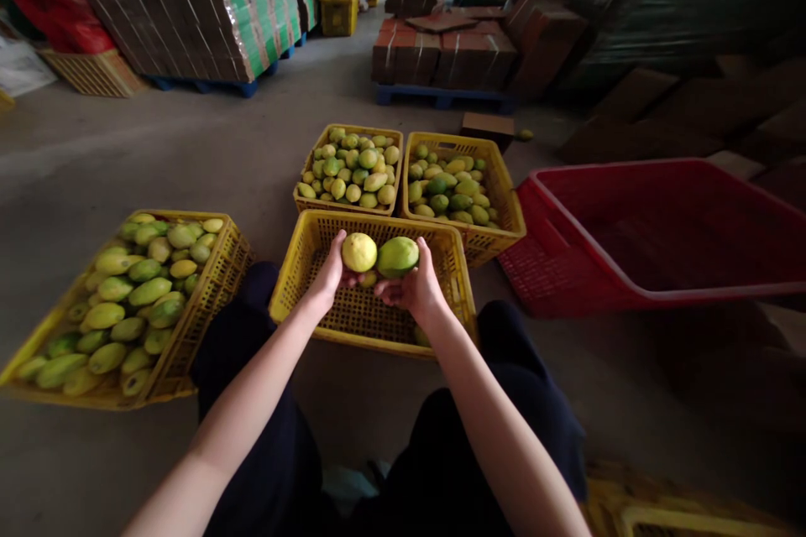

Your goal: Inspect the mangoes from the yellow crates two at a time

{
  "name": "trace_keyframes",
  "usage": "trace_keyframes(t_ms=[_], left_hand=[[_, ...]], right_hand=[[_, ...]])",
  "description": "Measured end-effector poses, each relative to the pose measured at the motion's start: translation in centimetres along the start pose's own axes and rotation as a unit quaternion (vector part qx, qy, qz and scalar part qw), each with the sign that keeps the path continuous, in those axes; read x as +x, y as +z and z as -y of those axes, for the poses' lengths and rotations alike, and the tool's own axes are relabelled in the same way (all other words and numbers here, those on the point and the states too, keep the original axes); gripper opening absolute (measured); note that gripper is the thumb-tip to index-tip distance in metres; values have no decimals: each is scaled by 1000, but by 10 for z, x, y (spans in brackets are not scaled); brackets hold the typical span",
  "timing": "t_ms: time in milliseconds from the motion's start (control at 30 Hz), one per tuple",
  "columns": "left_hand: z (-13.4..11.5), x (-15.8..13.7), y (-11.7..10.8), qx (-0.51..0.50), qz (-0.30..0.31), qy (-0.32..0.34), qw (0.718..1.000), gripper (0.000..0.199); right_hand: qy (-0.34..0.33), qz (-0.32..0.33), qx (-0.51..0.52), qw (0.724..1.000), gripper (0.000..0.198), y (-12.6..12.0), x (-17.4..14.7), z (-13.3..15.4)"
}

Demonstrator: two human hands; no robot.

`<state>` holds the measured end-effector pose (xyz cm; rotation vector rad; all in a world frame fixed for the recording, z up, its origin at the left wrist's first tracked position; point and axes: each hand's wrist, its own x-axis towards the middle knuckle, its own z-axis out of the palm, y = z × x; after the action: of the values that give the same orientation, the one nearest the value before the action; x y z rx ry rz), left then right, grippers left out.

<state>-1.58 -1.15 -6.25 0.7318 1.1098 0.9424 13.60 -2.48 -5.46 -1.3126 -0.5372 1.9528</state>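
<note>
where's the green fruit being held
In the head view, the green fruit is in the right hand, right of the yellow fruit in the left hand, over the crate between the knees.

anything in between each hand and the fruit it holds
Nothing visible: the left hand holds the yellow fruit directly, and the right hand the green fruit, both over a yellow crate.

Front crate [453, 268] before two fruit-filled crates [346, 206], side crate [196, 327] left, basket [585, 277] right.
</note>
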Motion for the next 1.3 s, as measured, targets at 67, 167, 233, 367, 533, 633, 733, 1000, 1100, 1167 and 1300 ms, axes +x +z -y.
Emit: trace_keyframes(t_ms=[67,167,233,367,533,633,733,1000,1100,1167,1300], left_hand=[[-1,-1,0,8,-1,8,1000,72],[-1,-2,-1,1,2,-5,1000,73],[0,-1,-2,-12,1,-13,1000,71],[0,1,-2,-30,-26,1,999,64],[-4,-9,4,-79,39,149,985,44],[-3,-12,7,-96,52,175,978,51],[1,-9,7,-132,44,159,977,56],[-3,-9,6,-199,58,170,963,44],[-4,-9,6,-230,7,168,959,27],[-3,-8,6,-241,-31,165,956,16],[-4,-11,4,-237,-34,167,956,12]], right_hand=[[10,-11,-11,1000,84,-2,1,-1],[22,-18,-33,999,86,-4,4,-4],[19,-9,-39,999,87,-5,6,-6],[-80,29,5,996,77,-4,11,-10],[-250,53,80,963,43,4,5,-8],[-291,33,94,952,32,5,-3,-7],[-308,10,62,949,35,5,-6,-8],[-401,-22,-103,910,45,4,-3,-18],[-469,-51,-205,857,42,6,-7,-21],[-532,-73,-284,794,38,9,-10,-25],[-633,-88,-389,664,37,13,-14,-37]])
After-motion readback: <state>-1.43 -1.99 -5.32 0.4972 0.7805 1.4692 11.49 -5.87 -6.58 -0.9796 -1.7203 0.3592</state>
